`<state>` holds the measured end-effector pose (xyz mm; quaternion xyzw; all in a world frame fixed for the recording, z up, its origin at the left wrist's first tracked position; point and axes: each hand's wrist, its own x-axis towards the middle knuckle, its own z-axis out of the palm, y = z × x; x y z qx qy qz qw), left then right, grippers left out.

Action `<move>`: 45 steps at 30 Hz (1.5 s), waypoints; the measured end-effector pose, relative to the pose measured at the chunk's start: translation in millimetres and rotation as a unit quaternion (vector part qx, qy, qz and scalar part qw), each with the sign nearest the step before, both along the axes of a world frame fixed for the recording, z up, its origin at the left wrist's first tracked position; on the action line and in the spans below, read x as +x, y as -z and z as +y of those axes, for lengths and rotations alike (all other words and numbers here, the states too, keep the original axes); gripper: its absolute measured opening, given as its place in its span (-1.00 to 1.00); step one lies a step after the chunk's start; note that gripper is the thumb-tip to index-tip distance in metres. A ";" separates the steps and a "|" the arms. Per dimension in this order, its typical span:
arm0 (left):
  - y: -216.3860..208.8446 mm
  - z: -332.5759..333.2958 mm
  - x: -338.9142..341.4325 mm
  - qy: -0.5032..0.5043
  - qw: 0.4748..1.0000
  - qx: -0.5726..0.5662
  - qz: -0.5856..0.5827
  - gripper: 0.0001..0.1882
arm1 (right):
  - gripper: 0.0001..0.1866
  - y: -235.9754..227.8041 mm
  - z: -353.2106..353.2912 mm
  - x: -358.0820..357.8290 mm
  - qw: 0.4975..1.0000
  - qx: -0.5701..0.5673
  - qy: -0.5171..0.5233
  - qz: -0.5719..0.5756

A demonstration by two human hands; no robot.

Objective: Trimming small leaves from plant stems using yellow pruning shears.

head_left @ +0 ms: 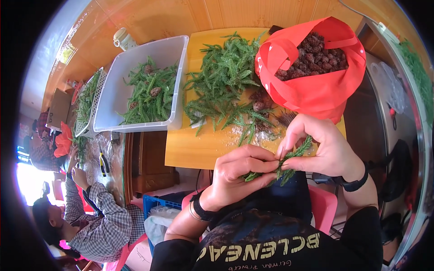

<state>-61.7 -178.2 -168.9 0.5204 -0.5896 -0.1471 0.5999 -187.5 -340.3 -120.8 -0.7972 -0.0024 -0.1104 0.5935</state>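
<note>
Between my hands, just off the table's front edge, is a green artificial pine sprig (300,151) with short needles. My left hand (239,168) is closed on its lower left part, thumb and fingers pinched together. My right hand (323,147) pinches the sprig from the other side, fingertips meeting those of the left. Whatever lies right between the fingertips is hidden. Beyond the hands, a heap of loose pine sprigs (226,72) covers part of the yellow table (181,151). A few brown pine cones (258,106) lie at the heap's right edge, near whitish crumbs.
A red bag (312,90) full of pine cones stands at the back right. To the left, a translucent plastic bin (108,106) holds sprigs with cones. Farther left, a person in a checked shirt (101,226) sits at another table, with yellow-black pliers (104,163) on it.
</note>
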 end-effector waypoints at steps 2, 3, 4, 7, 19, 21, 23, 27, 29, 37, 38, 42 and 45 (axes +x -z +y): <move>-1.0 0.7 0.0 -0.006 1.000 0.003 -0.008 -0.78 | -0.68 -1.3 3.8 0.1 1.000 0.026 0.012 0.007; -0.7 0.6 -0.2 -0.007 1.000 0.003 -0.007 -0.78 | -0.67 -2.4 5.1 0.7 0.998 0.053 0.024 0.014; -0.2 0.4 -0.8 -0.008 1.000 0.001 -0.005 -0.78 | -0.67 -4.3 5.6 1.2 0.998 0.052 0.024 0.015; -1.0 3.0 -2.1 -0.021 1.000 0.002 -0.005 -0.78 | -0.68 -7.4 7.1 2.7 0.999 0.013 0.020 0.029; -1.6 4.8 -4.7 -0.077 0.996 -0.014 -0.031 -0.74 | -0.82 -6.2 12.1 2.0 0.987 -0.150 0.049 -0.031; -2.0 5.1 -5.7 -0.080 0.996 -0.016 -0.029 -0.73 | -0.83 -8.4 13.6 1.4 0.988 -0.145 0.038 -0.042; -3.1 5.2 -6.3 -0.076 0.996 -0.019 -0.034 -0.72 | -0.83 -3.6 12.9 2.5 0.986 -0.151 0.039 -0.065; -3.1 1.7 -6.0 -0.080 0.996 -0.011 -0.022 -0.73 | -0.84 1.6 13.5 3.0 0.975 -0.177 0.056 -0.123; 0.4 1.0 -5.3 -0.063 0.998 -0.002 0.024 -0.74 | -0.84 3.1 12.0 2.8 0.973 -0.179 0.052 -0.136; 2.2 -3.0 -10.7 -0.070 0.996 0.008 0.047 -0.75 | -0.82 5.9 11.7 0.1 0.968 -0.190 0.058 -0.155; 1.5 -3.5 -11.5 -0.085 0.996 0.009 0.034 -0.75 | -0.81 5.5 14.8 -1.0 0.952 -0.247 0.085 -0.161; 4.2 -4.7 -14.8 -0.116 0.993 0.007 0.037 -0.75 | -0.79 9.3 19.8 -1.0 0.941 -0.267 0.135 -0.159; 4.4 -4.8 -12.6 -0.084 0.993 0.026 0.080 -0.77 | -0.81 12.4 9.9 -0.4 0.949 -0.240 0.080 -0.186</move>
